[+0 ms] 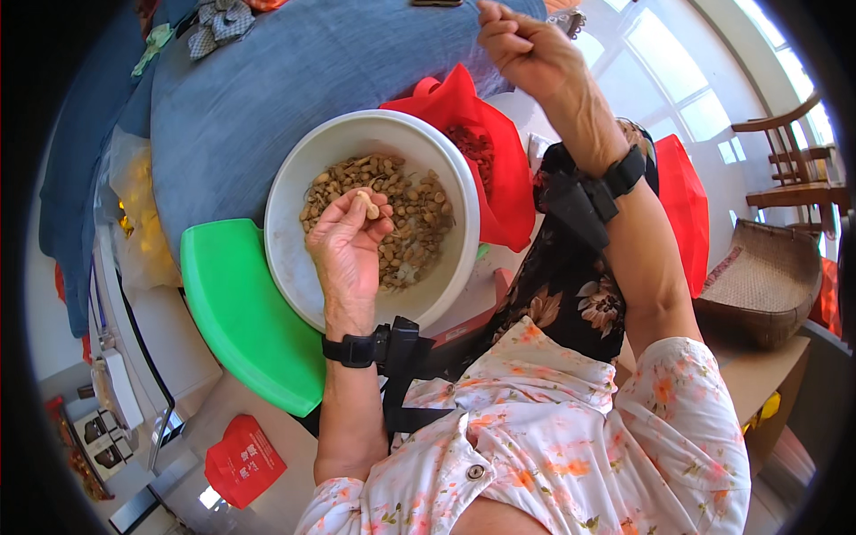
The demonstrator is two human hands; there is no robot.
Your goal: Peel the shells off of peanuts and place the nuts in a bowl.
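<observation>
My left hand (351, 244) is raised over a white plastic basin (281, 174). Between its thumb and fingers it pinches a pale peanut in its shell (368, 204). Inside the basin lie many unshelled peanuts (418, 224) with bits of stem, mostly toward the far and right side. My right hand (528, 50) is up at the far right, above the edge of the blue-covered table (281, 87). Its fingers are curled together, and whether anything is between them is hidden. A red fabric bag (508, 194) stands open beside the basin, with small dark red pieces (475, 157) inside.
A green plastic panel (247, 307) is left of the basin. Another red bag (245, 461) is on the floor at lower left. A woven basket (762, 281) sits at right near a wooden chair (796, 167). Checked cloth (221, 27) lies on the table.
</observation>
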